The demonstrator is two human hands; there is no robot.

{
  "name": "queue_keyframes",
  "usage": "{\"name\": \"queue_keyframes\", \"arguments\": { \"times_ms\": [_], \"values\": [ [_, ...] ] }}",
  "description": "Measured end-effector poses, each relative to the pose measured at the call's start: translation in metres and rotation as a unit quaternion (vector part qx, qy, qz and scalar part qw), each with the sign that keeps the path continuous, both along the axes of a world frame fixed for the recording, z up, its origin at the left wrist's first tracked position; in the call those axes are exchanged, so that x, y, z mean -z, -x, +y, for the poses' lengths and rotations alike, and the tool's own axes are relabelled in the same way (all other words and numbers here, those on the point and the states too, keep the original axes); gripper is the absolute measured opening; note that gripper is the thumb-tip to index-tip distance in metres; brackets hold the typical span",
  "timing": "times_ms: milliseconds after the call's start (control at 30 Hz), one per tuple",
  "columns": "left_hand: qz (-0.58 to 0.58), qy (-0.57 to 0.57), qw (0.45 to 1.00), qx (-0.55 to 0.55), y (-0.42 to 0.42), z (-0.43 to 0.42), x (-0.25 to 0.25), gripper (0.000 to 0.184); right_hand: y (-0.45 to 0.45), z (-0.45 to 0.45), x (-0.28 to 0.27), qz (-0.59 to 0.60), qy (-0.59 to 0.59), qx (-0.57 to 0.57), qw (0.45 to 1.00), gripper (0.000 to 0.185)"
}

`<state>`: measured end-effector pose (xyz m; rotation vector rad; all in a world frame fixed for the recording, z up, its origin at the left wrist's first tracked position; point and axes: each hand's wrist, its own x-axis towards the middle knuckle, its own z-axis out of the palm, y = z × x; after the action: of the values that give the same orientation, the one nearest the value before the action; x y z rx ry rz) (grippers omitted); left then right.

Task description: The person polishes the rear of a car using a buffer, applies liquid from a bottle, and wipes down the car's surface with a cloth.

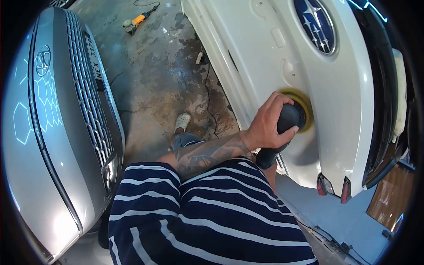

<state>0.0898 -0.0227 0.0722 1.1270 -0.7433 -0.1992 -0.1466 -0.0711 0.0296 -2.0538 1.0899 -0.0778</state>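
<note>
My left hand (270,121) is wrapped over the black head of a polisher (289,118), fingers on the far side and thumb on the near side. The polisher's yellow pad (309,106) is against a white car panel (265,57) that bears a blue oval star emblem (314,24). The black handle (266,157) of the polisher points back toward my striped shirt. A sliver of skin (274,174) shows beside that handle; the fingers of my right hand are hidden behind my left forearm and shirt.
To the left stands a silver car (57,132) with a dark grille, close by. An orange-and-black power tool (140,18) lies on the worn concrete floor (150,79). A dark cord (207,92) runs along the floor beside the white car. Red lamp pieces (346,190) edge the panel.
</note>
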Motion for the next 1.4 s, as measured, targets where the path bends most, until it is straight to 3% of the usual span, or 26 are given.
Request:
{"name": "queue_keyframes", "arguments": {
  "times_ms": [200,333,400,500,833,1167,1233,1400],
  "values": [
    [0.045,-0.022,0.995,-0.084,-0.037,-0.002,-0.001,0.057,-0.020,0.000,-0.013,0.034,0.020,-0.001,0.999,0.050],
    [0.043,-0.020,0.993,-0.112,-0.063,-0.005,-0.008,0.055,-0.046,-0.002,-0.023,0.059,-0.066,0.067,0.994,0.044],
    [0.040,-0.011,0.992,-0.119,-0.074,-0.010,-0.013,0.057,-0.058,-0.005,-0.028,0.048,-0.009,0.021,0.999,0.041],
    [0.024,-0.002,0.989,-0.145,-0.079,-0.014,-0.017,0.059,-0.062,-0.004,-0.027,0.037,-0.030,0.023,0.999,0.041],
    [0.022,-0.024,0.997,-0.072,-0.018,-0.009,-0.019,0.057,-0.004,0.002,-0.001,0.043,-0.033,0.041,0.998,0.045],
    [0.004,-0.018,0.999,-0.029,0.037,-0.011,-0.011,0.058,0.032,0.008,-0.008,0.025,-0.088,0.074,0.993,0.069],
    [-0.001,-0.022,0.999,-0.025,0.043,-0.009,-0.010,0.058,0.032,0.013,-0.015,-0.093,-0.149,0.097,0.980,0.076],
    [-0.027,-0.011,1.000,0.002,0.053,-0.007,-0.004,0.058,0.057,-0.026,-0.011,-0.040,-0.239,0.038,0.969,0.096]
  ]
}}
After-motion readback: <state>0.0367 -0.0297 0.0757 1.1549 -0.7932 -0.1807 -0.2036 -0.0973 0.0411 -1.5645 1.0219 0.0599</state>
